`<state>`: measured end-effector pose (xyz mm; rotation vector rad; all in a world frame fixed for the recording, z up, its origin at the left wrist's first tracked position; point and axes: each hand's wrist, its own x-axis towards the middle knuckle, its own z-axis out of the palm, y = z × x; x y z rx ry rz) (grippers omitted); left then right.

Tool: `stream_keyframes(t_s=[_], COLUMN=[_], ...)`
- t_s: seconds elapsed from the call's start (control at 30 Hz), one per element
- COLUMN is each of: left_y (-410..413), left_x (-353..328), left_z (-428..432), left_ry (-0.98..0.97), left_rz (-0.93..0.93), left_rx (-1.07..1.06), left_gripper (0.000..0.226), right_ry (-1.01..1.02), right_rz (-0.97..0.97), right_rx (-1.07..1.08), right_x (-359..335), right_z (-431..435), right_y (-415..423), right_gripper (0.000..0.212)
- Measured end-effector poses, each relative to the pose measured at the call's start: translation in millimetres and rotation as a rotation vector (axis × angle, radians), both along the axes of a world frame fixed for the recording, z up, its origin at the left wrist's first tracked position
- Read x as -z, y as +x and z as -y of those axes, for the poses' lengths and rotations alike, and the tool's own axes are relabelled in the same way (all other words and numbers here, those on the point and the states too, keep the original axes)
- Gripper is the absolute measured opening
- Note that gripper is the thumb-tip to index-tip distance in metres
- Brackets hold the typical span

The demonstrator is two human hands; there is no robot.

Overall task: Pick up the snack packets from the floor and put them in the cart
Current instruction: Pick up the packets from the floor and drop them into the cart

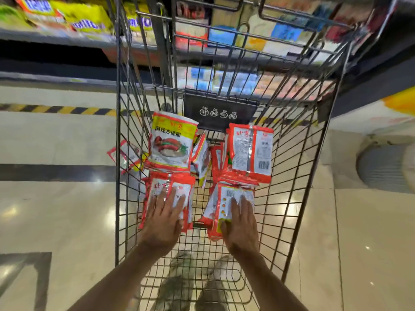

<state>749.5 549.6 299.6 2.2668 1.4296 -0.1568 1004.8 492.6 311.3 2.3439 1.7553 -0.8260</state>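
Blurred shelves point(56, 38) w/ colourful pkgs point(78, 16) up top, yellow-black hazard stripe point(56, 109) at left, grey ribbed obj point(379, 168) at rt.

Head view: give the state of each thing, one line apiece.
Left hand, open, flat on the near left packets.
Right hand, open, flat on the near right packets.
Cart, loaded with packets.
Far left packet, face up.
Far right packet, barcode side up.
Packet at the left wall, in or out unclear.
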Motion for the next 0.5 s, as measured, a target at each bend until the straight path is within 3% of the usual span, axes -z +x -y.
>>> stream_keyframes(t_s=[0.13,0.27,0.4,0.5], left_y=[-4.6,-7.0,-12.2,-20.5], left_x=[5.3,-22.5,-103.5,-177.2], left_z=[-1.6,-2.7,-2.9,1.2], left_ry=[0.012,0.053,0.058,0.136], left_rz=[-0.128,-0.141,-0.109,-0.065], left_rx=[0.027,-0.049,-0.055,-0.094], left_gripper=[0.067,0.072,0.081,0.081], right_ry=[-0.04,-0.082,-0.052,0.088], right_rz=[0.0,0.034,0.053,0.116], right_rx=[0.02,-0.03,-0.08,-0.118], right_x=[0.4,-30.1,-109.1,-178.3], right_z=[-4.6,-8.0,-4.0,8.7], right_y=[1.7,4.9,4.2,4.6], right_gripper=[0.087,0.089,0.081,0.076])
